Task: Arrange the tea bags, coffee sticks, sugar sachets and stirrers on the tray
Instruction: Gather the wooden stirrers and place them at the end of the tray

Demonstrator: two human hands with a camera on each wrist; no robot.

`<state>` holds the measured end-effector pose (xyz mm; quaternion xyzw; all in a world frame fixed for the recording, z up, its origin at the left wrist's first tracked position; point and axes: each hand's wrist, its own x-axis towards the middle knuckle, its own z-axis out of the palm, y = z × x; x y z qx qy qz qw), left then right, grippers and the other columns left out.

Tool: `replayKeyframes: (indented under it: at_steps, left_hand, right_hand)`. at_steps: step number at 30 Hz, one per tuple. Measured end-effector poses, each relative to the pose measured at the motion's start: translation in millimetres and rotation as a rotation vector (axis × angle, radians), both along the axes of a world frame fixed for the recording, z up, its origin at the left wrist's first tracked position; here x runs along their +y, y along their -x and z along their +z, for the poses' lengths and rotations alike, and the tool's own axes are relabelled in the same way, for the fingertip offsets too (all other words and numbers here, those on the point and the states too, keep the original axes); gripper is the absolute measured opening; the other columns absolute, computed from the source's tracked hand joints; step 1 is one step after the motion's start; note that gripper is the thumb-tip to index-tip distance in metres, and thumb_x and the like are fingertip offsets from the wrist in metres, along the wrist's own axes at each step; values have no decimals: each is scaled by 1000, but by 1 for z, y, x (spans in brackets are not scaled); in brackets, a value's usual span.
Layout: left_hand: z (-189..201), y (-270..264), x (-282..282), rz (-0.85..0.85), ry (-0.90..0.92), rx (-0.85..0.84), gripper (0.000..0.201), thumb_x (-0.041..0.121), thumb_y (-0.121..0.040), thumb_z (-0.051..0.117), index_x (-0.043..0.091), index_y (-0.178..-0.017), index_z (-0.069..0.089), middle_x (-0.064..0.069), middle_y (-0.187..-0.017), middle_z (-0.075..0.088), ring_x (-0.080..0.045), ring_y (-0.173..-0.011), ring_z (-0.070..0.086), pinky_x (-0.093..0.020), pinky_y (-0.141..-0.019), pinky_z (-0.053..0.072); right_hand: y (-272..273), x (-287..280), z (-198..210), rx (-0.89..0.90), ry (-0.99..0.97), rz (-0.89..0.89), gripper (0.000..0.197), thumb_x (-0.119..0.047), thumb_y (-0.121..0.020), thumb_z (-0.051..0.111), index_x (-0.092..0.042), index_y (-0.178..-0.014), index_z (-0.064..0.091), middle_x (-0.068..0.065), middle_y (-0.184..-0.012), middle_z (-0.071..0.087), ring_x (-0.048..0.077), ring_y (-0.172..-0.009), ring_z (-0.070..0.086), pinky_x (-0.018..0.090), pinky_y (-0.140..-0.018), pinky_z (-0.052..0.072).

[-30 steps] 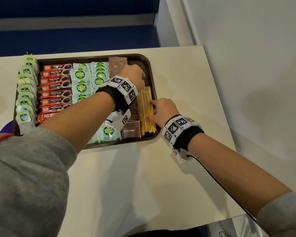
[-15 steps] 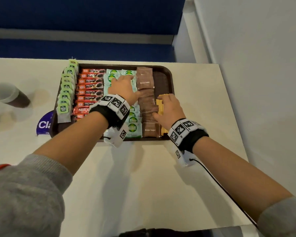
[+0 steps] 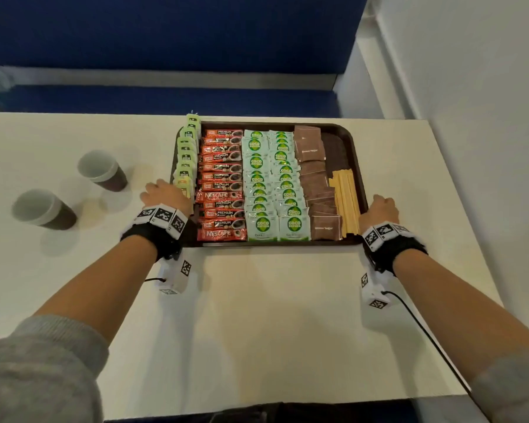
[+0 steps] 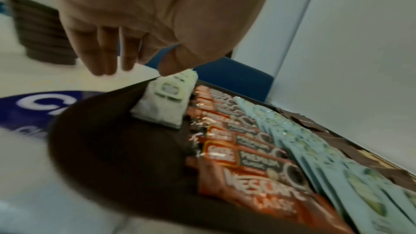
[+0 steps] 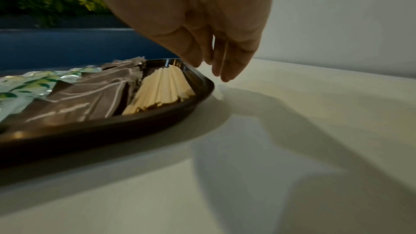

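The dark brown tray point(image 3: 338, 145) holds neat columns: green tea bags point(image 3: 186, 160), red coffee sticks point(image 3: 222, 184), green-and-white sachets point(image 3: 271, 184), brown sugar sachets point(image 3: 316, 184) and wooden stirrers point(image 3: 345, 203). My left hand point(image 3: 165, 193) is at the tray's left rim. In the left wrist view the left hand point(image 4: 135, 63) points its fingers downward, with the thumb just above the nearest tea bag point(image 4: 166, 102), and holds nothing. My right hand point(image 3: 380, 209) is at the right rim. Its straight fingers point(image 5: 227, 70) hang just outside the tray point(image 5: 112, 131), beside the stirrers point(image 5: 162, 88).
Two paper cups point(image 3: 103, 170) point(image 3: 43, 209) stand on the white table point(image 3: 272, 315) left of the tray. A blue round logo point(image 4: 33, 106) lies under the tray's left corner. A white wall point(image 3: 486, 117) runs along the right, and a blue bench point(image 3: 165, 56) sits behind.
Both hands have left the sachets and stirrers and moved outward, the left to the tray's left rim and the right to its right rim. The items stay in their rows.
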<state>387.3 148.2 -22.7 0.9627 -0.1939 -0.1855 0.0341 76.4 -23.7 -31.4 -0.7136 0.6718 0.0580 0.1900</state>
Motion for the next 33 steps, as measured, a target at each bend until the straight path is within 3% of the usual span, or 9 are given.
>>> replayKeyframes:
  at_steps: [3,6,12,20,25,33]
  left_hand:
    - [-9,-15,9,-131,-29,80,22,13,-94,47,-3,-102,59,-21,-111,61,-39,-103,57,-38,-77,44]
    - [-6,-19,14,-66,48,90,17,16,-93,51,3,-90,61,-20,-100,65,-35,-80,56,-33,-66,42]
    - [-4,-8,-2,-49,93,138,22,23,-92,54,5,-94,66,-16,-88,62,-30,-69,51,-32,-62,40]
    - [-8,26,-38,-103,125,130,18,17,-94,52,4,-99,64,-18,-100,66,-28,-74,53,-31,-64,41]
    - [-12,46,-55,-156,212,86,22,18,-95,47,10,-113,58,-16,-108,64,-32,-86,57,-33,-67,40]
    - [-14,77,-82,-180,248,90,37,16,-92,49,17,-129,51,-19,-115,59,-38,-101,58,-37,-74,45]
  right_hand:
    - [5,-3,-6,-48,-24,-22,43,2,-91,42,0,-134,45,23,-133,47,36,-120,48,37,-97,42]
    - [7,-8,-8,-92,-39,-29,41,2,-90,45,0,-130,51,21,-125,58,35,-112,55,32,-87,45]
    - [24,-16,-14,-124,8,-103,43,5,-89,46,2,-131,50,24,-121,59,37,-108,57,30,-79,44]
    - [56,-37,-16,-142,38,-157,48,6,-87,46,-2,-134,49,24,-125,55,38,-110,56,39,-90,49]
    - [77,-52,-15,-167,37,-162,58,9,-87,46,-4,-143,36,22,-135,45,36,-122,47,37,-97,42]
    - [92,-66,-8,-259,166,-130,59,12,-84,45,-1,-141,38,19,-138,40,34,-125,40,37,-102,36]
